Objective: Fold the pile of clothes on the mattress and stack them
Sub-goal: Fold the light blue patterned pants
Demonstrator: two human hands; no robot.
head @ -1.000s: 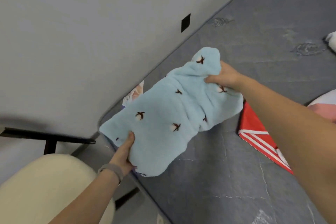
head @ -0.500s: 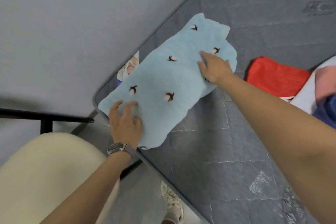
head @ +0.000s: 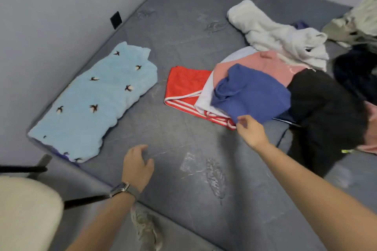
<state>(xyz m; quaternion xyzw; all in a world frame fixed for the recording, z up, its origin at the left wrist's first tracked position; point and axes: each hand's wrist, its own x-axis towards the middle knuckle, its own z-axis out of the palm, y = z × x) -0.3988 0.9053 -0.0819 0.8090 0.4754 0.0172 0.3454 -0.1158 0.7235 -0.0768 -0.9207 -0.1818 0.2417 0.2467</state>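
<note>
Lying flat at the near-left corner of the grey quilted mattress (head: 183,32), the folded light-blue fleece garment with small dark sprig motifs (head: 95,102) is no longer under either hand; half a second ago both palms were pressing it down, so that piece looks finished and can serve as the base of the stack. The left hand (head: 137,166) has drawn back and hovers over bare mattress with fingers loosely curled, holding nothing. The right hand (head: 250,130) has crossed to the loose pile and its thumb and fingertips seem to be closing on the near edge of the blue-violet knit garment (head: 253,96), which lies over a red striped-trim piece (head: 185,83) and a pink one (head: 271,65); whether the pinch is complete, I cannot tell. Most of the pile remains unfolded.
</note>
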